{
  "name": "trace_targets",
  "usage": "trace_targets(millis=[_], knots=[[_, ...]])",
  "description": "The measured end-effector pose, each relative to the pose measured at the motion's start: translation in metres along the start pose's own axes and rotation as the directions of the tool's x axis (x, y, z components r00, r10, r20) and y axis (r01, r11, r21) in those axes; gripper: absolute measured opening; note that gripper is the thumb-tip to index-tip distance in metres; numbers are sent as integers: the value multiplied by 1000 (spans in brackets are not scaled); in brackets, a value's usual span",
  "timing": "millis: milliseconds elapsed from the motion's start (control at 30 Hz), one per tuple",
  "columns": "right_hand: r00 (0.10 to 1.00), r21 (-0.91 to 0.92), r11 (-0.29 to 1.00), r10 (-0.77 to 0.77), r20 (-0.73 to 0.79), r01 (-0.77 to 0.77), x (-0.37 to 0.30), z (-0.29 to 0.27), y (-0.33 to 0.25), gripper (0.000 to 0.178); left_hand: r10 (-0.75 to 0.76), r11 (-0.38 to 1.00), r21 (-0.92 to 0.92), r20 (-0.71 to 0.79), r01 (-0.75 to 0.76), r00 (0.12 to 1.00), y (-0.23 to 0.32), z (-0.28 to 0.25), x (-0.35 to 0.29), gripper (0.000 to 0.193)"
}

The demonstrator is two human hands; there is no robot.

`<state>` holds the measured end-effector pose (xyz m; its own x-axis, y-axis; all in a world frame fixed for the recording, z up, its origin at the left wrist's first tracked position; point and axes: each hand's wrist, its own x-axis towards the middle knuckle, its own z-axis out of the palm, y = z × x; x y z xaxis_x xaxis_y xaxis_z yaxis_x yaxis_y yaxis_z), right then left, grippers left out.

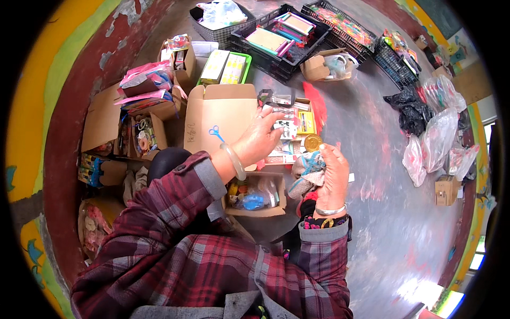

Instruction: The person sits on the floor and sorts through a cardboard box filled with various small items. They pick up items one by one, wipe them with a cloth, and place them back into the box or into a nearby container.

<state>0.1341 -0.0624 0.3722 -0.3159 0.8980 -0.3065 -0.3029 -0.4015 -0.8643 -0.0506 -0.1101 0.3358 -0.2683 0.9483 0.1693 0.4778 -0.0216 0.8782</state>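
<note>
My right hand (333, 178) is closed round a crumpled beige-and-blue cloth (308, 171). A round gold-coloured disc (312, 142), like a large coin or medal, sits at its fingertips, just above the cloth. My left hand (259, 139) reaches over a cardboard box of small packaged goods, fingers stretched out and nothing visibly held. Under it in that box lie a yellow packet (306, 123) and several white and red packs. Blue-handled scissors (215, 133) rest on the open cardboard flap (199, 111) left of my left hand.
Close to me is a small open box (281, 201) with a blue item and plastic bags. Stuffed cartons (98, 125) stand on the left. Black crates (265, 61) line the back. Plastic bags (440, 138) and a small carton (447, 190) are on the floor at right.
</note>
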Motion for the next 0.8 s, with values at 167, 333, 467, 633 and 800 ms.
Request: trace_targets(millis=[167, 333, 467, 633, 800], knots=[[1000, -1, 1000, 31, 5, -31, 8, 6, 14, 15, -260, 560, -695, 368, 450, 893, 12, -7, -2, 35], [989, -60, 992, 115, 89, -110, 5, 20, 20, 14, -148, 47, -818, 562, 574, 813, 2, 21, -12, 39], [999, -134, 991, -27, -23, 23, 12, 9, 19, 22, -150, -71, -812, 583, 579, 799, -1, 18, -9, 39], [973, 241, 954, -132, -189, 176, 4, 3, -15, 28, -107, -142, -829, 556, 541, 824, 9, 11, -7, 46], [873, 36, 886, -447, -194, 462, -12, 19, -20, 32, -9, -331, -743, 619, 581, 786, 10, 15, -8, 57]])
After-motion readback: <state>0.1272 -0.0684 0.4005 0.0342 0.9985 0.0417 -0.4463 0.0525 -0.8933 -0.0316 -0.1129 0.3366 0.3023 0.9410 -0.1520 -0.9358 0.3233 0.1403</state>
